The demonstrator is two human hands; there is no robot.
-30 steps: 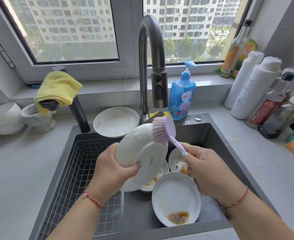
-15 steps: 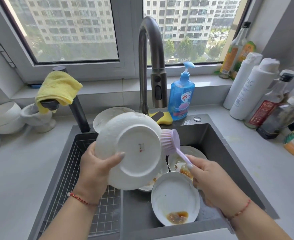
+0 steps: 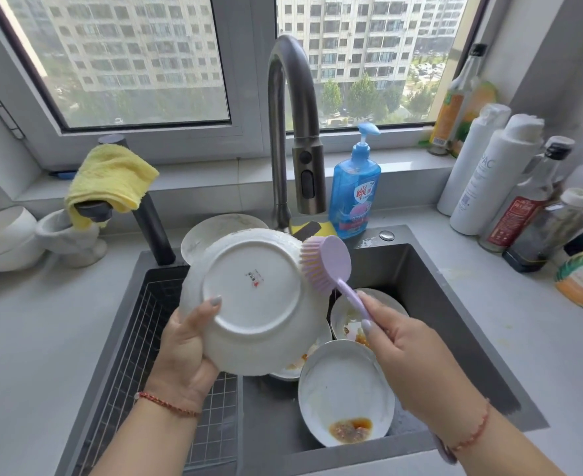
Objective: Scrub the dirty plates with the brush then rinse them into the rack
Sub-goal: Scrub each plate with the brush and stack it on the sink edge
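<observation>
My left hand (image 3: 183, 352) grips a white plate (image 3: 252, 300) by its lower left rim, its underside turned toward me, above the sink. My right hand (image 3: 403, 345) holds the lilac brush (image 3: 324, 266) by its handle, bristles pressed against the plate's upper right edge. Below, in the sink basin, lie dirty plates: one with brown sauce (image 3: 346, 393), one with orange residue (image 3: 352, 324) behind it, and a third mostly hidden under the held plate. Another white plate (image 3: 211, 231) rests behind, at the sink's back edge.
A wire rack (image 3: 166, 400) fills the left half of the dark sink (image 3: 455, 321). The tall tap (image 3: 293, 132) stands behind, with a blue soap bottle (image 3: 353, 190) and yellow sponge (image 3: 312, 228) beside it. Bottles crowd the right counter; bowls (image 3: 5, 238) and a yellow cloth (image 3: 111, 176) sit left.
The plate has been turned from edge-on to underside facing me and shifted left. The brush moved from the plate's top to its right edge.
</observation>
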